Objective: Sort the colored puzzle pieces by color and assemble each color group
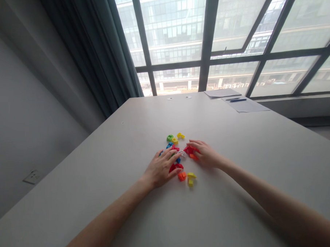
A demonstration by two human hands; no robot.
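Observation:
Several small coloured plastic pieces lie in a loose cluster on the white table (pixel 154 119). My left hand (pixel 163 166) rests over the cluster's left side, fingers spread, partly covering blue and red pieces (pixel 178 166). Across from it, my right hand (pixel 202 152) lies with fingers stretched over a red piece (pixel 189 149) and an orange one (pixel 193 156). Between the hands sits a clear piece (pixel 183 154). A green piece (pixel 170 138) and yellow pieces (pixel 181 135) are beyond; an orange piece (pixel 182 176) and a yellow piece (pixel 191 178) are nearer me.
Sheets of paper (pixel 250 106) with dark pens (pixel 238 100) on them lie at the table's far right. A dark curtain (pixel 86 43) hangs at the left beside large windows (pixel 174 29). A wall socket (pixel 33 176) is at the lower left.

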